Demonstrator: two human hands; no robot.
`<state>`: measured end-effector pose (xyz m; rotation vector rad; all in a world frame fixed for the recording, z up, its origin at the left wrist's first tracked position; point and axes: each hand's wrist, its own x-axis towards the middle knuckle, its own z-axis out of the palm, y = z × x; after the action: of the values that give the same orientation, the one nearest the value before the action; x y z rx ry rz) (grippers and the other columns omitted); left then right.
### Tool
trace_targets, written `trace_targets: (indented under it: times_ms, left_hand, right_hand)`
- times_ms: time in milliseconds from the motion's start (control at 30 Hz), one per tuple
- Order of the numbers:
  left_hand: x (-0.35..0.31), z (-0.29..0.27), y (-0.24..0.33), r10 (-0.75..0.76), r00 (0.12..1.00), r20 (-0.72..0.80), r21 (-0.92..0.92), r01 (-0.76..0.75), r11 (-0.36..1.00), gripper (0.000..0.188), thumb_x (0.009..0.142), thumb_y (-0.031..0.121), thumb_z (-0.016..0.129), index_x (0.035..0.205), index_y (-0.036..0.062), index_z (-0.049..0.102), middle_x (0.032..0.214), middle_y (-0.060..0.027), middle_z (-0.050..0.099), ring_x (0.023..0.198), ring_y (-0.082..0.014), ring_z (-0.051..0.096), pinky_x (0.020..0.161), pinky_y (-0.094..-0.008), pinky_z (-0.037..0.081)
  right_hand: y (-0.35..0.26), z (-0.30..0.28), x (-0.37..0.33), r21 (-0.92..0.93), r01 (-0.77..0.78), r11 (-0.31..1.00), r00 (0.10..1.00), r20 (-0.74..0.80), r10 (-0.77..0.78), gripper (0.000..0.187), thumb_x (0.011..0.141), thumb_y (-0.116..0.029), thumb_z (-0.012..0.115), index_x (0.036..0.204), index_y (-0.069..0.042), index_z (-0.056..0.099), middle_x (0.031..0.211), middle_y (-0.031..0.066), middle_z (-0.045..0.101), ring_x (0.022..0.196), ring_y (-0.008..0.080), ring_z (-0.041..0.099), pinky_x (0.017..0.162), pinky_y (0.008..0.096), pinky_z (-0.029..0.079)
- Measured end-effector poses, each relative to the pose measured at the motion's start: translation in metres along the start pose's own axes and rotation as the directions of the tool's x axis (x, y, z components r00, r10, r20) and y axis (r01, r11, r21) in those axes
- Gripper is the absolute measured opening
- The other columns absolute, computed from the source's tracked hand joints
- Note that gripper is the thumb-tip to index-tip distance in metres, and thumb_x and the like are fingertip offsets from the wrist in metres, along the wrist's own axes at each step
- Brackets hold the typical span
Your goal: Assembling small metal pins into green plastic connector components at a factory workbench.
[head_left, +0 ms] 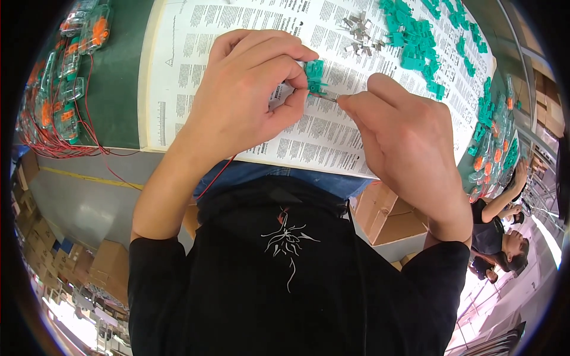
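Note:
My left hand [249,89] is closed, with thumb and fingertips pinching a small green plastic part [314,70] over the printed sheet. Opposite it, my right hand [404,127] is closed in a pinch on a thin metal piece [328,98], whose tip points at the lower edge of the green part. Its exact kind is too small to make out. Below my left wrist a red wire [217,178] runs down across my lap; its upper end is hidden behind the hand.
Printed paper [196,127] covers the table. Small metal clips [361,35] and a spread of green plastic parts [415,44] lie beyond my right hand. Clear-and-orange assemblies with red wires [66,121] crowd the left side. Other people [504,237] are at the far right.

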<state>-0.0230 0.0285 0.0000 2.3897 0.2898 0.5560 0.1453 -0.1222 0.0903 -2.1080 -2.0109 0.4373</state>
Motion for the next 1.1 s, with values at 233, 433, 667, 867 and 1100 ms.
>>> trace_targets:
  times_ms: [233, 433, 667, 867, 1100]
  left_hand:
    - [0.000, 0.004, -0.003, 0.051, 0.998, -0.045, 0.017, -0.050, 0.999, 0.015, 0.074, 0.007, 0.077, 0.084, 0.0098, 0.067, 0.118, 0.0011, 0.073, 0.116, -0.0214, 0.065, 0.105, -0.0398, 0.039]
    - [0.001, 0.006, 0.000, 0.046, 0.986, -0.159, 0.044, -0.040, 0.998, 0.013, 0.073, 0.009, 0.077, 0.080, 0.0095, 0.066, 0.109, 0.0027, 0.073, 0.107, -0.0197, 0.067, 0.101, -0.0378, 0.042]
    - [-0.001, 0.001, 0.000, -0.019, 0.999, -0.031, -0.003, 0.019, 1.000, 0.015, 0.075, 0.010, 0.077, 0.088, 0.0099, 0.070, 0.118, 0.0008, 0.073, 0.119, -0.0216, 0.063, 0.107, -0.0395, 0.038]
    - [0.000, -0.001, 0.002, -0.051, 0.998, 0.033, -0.016, 0.052, 0.999, 0.010, 0.077, 0.008, 0.076, 0.085, 0.0111, 0.069, 0.123, 0.0033, 0.074, 0.125, -0.0212, 0.061, 0.110, -0.0391, 0.036]
    - [0.001, -0.001, 0.000, -0.052, 0.998, 0.039, 0.028, 0.051, 0.998, 0.010, 0.078, 0.008, 0.075, 0.085, 0.0112, 0.069, 0.123, 0.0034, 0.074, 0.125, -0.0202, 0.061, 0.110, -0.0384, 0.035]
  right_hand:
    - [-0.012, -0.013, 0.023, -0.242, 0.114, 0.964, 0.980, 0.185, -0.070, 0.020, 0.071, 0.001, 0.065, 0.090, -0.005, 0.071, 0.076, 0.0081, 0.059, 0.063, 0.0301, 0.063, 0.055, 0.0388, 0.048]
    - [-0.009, -0.023, 0.053, -0.339, 0.278, 0.899, 0.938, 0.297, -0.178, 0.012, 0.076, 0.000, 0.066, 0.087, -0.003, 0.071, 0.076, 0.0102, 0.063, 0.064, 0.0309, 0.063, 0.058, 0.0385, 0.049]
    - [0.014, -0.009, 0.035, -0.114, 0.086, 0.990, 0.980, 0.190, -0.063, 0.006, 0.084, -0.001, 0.068, 0.088, -0.001, 0.072, 0.076, 0.0112, 0.065, 0.063, 0.0268, 0.063, 0.059, 0.0348, 0.050]
    - [0.020, 0.015, -0.002, 0.242, -0.116, 0.963, 0.991, 0.100, 0.095, 0.011, 0.088, -0.001, 0.070, 0.098, -0.002, 0.075, 0.080, 0.0102, 0.070, 0.066, 0.0209, 0.064, 0.063, 0.0309, 0.051]
    - [0.027, 0.025, -0.015, 0.426, -0.165, 0.890, 0.983, -0.001, 0.182, 0.014, 0.091, -0.001, 0.071, 0.104, -0.002, 0.077, 0.084, 0.0103, 0.074, 0.070, 0.0184, 0.067, 0.066, 0.0287, 0.052]
